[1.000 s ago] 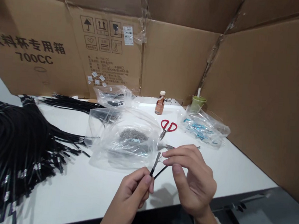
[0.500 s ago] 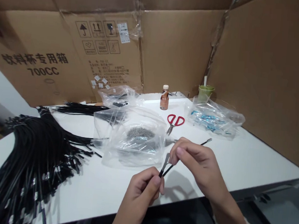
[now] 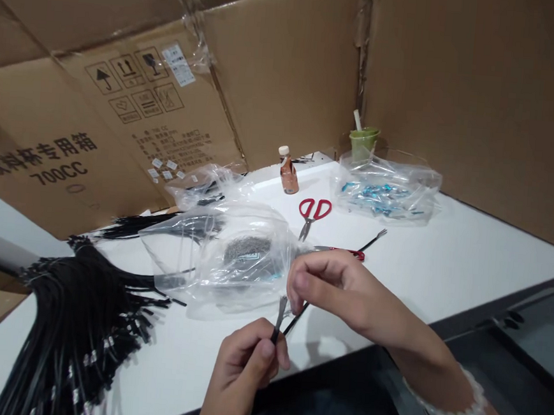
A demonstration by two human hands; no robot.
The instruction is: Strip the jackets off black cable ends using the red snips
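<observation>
My left hand (image 3: pixel 249 371), low in the middle of the view, pinches a black cable (image 3: pixel 275 332) whose frayed grey wire end points upward. Just above and to the right is my right hand (image 3: pixel 333 285), its thumb and index finger curled close to the wire tips; what they hold, if anything, is too small to tell. Another black cable stretch passes beneath the right hand, and a stripped end (image 3: pixel 381 233) shows beyond it. Behind the hands lies a clear plastic bag (image 3: pixel 251 288) with a grey mass of small pieces inside.
Black cables (image 3: pixel 71 319) are heaped at the left. Red-handled scissors (image 3: pixel 314 210), a second red-handled tool (image 3: pixel 350 254), a small bottle (image 3: pixel 288 173), a green cup (image 3: pixel 362 144) and a bag of blue pieces (image 3: pixel 383 197) stand or lie behind. Cardboard walls (image 3: pixel 288 68) surround the white table (image 3: pixel 465 248).
The view has tilted and turned to the right. My right hand's fingertips have shifted above the wire end, and the second red-handled tool and a beaded bracelet now show.
</observation>
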